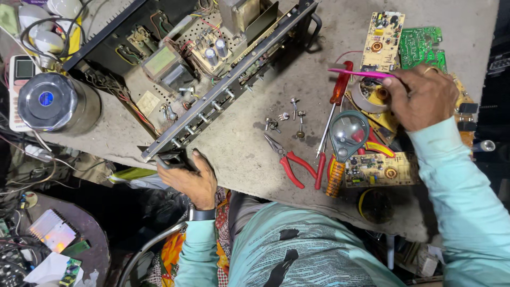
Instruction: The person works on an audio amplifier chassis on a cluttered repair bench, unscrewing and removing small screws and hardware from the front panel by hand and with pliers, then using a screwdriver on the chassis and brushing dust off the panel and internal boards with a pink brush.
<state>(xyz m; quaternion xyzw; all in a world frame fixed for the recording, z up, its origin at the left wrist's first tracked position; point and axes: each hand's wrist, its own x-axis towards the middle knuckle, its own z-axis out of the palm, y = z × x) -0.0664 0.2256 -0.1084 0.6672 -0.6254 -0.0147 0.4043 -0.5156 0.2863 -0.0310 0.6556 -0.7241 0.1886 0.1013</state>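
Observation:
My left hand [188,178] grips the near corner of an opened black electronics chassis [183,69] that lies at an angle on the grey workbench [239,154], its transformer, capacitors and wiring exposed. My right hand [422,98] is closed on a thin pink tool [353,73], held level above a roll of tape [370,95] and a yellow circuit board. Between the hands lie small loose metal parts [284,121], red-handled pliers [289,162], a red-handled screwdriver [334,103] and a teal-rimmed magnifier [348,133].
Yellow [381,40] and green [419,47] circuit boards sit at the far right, another board [377,170] near the front edge. A round metal can [56,103], a remote and bulbs stand at the left. Cluttered wires and parts lie below the bench's left edge.

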